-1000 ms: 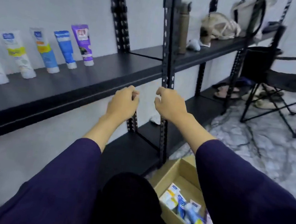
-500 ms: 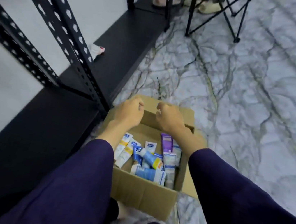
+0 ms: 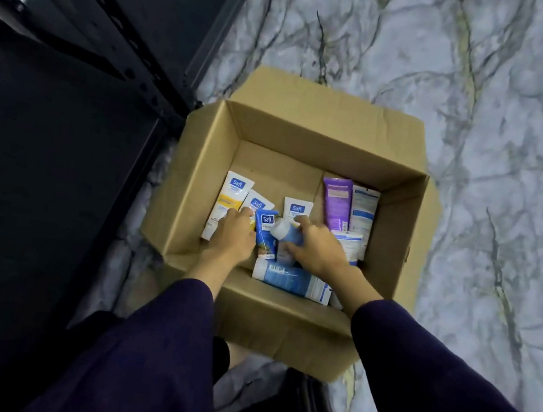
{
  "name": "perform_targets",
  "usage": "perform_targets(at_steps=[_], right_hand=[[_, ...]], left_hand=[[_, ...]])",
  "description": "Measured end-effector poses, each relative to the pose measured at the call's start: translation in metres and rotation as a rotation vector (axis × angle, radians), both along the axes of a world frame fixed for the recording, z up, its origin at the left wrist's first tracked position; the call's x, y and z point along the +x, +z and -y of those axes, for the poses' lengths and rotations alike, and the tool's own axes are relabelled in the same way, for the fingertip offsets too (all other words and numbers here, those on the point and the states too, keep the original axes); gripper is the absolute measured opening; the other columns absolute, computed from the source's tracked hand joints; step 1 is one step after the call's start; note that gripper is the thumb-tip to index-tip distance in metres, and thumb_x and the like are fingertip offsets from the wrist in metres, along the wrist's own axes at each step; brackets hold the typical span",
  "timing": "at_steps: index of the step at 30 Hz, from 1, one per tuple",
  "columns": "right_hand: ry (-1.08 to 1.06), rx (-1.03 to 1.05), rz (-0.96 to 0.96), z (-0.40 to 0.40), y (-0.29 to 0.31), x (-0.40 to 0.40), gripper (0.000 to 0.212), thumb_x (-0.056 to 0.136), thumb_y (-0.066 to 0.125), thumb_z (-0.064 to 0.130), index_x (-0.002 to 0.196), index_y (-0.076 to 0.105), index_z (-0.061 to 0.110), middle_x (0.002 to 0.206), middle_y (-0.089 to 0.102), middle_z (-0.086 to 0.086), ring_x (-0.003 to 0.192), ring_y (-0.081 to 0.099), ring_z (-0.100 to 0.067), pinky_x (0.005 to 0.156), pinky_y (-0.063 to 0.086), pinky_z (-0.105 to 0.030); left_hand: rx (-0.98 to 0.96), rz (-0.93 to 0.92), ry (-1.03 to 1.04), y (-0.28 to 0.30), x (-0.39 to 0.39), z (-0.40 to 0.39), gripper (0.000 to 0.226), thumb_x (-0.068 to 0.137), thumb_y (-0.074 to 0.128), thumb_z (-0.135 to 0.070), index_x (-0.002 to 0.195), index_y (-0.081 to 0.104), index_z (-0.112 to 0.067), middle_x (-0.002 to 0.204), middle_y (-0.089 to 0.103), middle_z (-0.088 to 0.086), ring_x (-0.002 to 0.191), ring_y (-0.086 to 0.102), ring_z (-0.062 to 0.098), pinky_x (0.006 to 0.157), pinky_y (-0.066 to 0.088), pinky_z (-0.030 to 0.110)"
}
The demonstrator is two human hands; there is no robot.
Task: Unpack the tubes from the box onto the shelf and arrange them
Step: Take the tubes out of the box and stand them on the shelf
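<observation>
Nearest the camera, a blue tube lies crosswise along the near wall of the box, its long axis running left-right, right under the right wrist. Both hands are down in the box, so either one can grab without reaching.

The right hand has fingers curled around a white-capped tube, cap pointing up-left toward the left hand. It looks like a real grip, though the blur makes it hard to be sure how tight.

The left hand sits just left of it, fingers bent down onto the tubes below. It's touching the dark blue tube and covering part of a yellow one; can't tell if it's actually pinching anything yet.

Farther back, a purple tube and a pale one lie side by side, long axes pointing away from the person, close to the right hand. My guess is the right hand's tube comes up first, and the shelf is off to the left.
</observation>
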State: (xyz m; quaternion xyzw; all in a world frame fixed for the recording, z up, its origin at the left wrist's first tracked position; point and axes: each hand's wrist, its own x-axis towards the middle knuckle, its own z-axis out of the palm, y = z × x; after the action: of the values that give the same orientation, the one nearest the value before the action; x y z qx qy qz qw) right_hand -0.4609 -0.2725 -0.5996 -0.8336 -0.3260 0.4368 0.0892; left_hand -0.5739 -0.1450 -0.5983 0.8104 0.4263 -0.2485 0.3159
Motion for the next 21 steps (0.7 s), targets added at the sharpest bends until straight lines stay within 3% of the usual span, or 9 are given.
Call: perform_targets(at_steps=[5,11,14,17,21], right_hand=[[0.078,0.044,0.082,-0.003,-0.012,-0.005,0.059,0.087,0.062,0.036,0.137,0.038,0.019,0.132,0.045,-0.007,0.117,0.048,-0.027,0.096,0.043,-0.04],[-0.044,0.391,0.224,-0.022,-0.006,0.0,0.05,0.083,0.069,0.031,0.126,0.049,0.015,0.115,0.05,-0.006,0.103,0.049,-0.021,0.085,0.047,-0.035],[-0.064,0.473,0.276,-0.03,-0.004,0.006,0.043,0.081,0.071,0.02,0.119,0.053,0.012,0.112,0.052,-0.008,0.102,0.05,-0.024,0.084,0.047,-0.04],[0.005,0.454,0.302,-0.028,-0.005,0.01,0.044,0.08,0.07,0.01,0.121,0.053,0.012,0.121,0.053,-0.011,0.113,0.049,-0.029,0.088,0.048,-0.045],[0.109,0.409,0.297,-0.022,-0.009,0.003,0.049,0.08,0.069,0.006,0.124,0.05,0.016,0.136,0.044,-0.014,0.127,0.039,-0.034,0.088,0.049,-0.046]], left_hand=[[0.139,-0.071,-0.18,-0.014,-0.011,0.004,0.067,0.087,0.057,-0.005,0.143,0.026,-0.024,0.139,0.024,0.012,0.12,0.034,0.034,0.094,0.044,0.043],[0.181,-0.083,-0.235,-0.02,-0.008,0.002,0.078,0.085,0.062,-0.007,0.146,0.019,-0.029,0.135,0.026,0.012,0.116,0.037,0.032,0.092,0.045,0.041],[0.076,0.006,-0.093,-0.024,-0.005,0.006,0.068,0.086,0.062,-0.025,0.144,0.027,-0.032,0.134,0.025,0.009,0.12,0.032,0.029,0.101,0.037,0.04],[-0.033,0.064,0.157,-0.026,0.006,0.009,0.052,0.086,0.062,-0.037,0.134,0.043,-0.032,0.136,0.023,0.004,0.126,0.026,0.029,0.11,0.026,0.042],[-0.015,0.056,0.226,-0.029,0.012,0.017,0.039,0.084,0.067,-0.042,0.119,0.06,-0.026,0.141,0.022,0.002,0.128,0.024,0.03,0.109,0.024,0.042]])
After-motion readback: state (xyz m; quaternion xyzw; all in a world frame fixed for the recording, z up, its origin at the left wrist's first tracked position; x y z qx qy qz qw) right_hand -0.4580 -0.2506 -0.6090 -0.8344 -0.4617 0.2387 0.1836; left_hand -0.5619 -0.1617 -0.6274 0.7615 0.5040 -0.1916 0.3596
